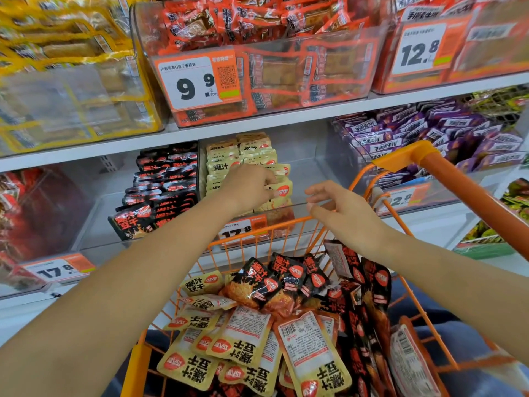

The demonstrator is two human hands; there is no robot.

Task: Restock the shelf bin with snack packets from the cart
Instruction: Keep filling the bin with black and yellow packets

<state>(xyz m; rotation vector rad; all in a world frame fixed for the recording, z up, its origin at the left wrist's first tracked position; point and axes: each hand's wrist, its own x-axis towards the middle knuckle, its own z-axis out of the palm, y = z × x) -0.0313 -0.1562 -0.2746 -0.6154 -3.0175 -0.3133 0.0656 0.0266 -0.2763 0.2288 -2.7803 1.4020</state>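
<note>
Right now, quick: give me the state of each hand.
Left hand: gripping a yellow snack packet at the shelf bin.
Right hand: open, fingers relaxed, holding nothing, over the orange cart.

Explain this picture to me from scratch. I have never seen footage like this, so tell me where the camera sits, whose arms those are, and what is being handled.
There is no robot here. One wide-angle camera is worn on a person's head and looks forward and down, so the two bare arms reaching in are that person's own.

The left hand reaches into a clear shelf bin and grips pale yellow snack packets stacked there. The right hand hovers with relaxed fingers above the front rim of an orange wire cart, holding nothing.

The cart carries loose yellow packets and black packets. Left of the yellow stack, more black packets fill the shelf. Orange price tags hang on the bins.
</note>
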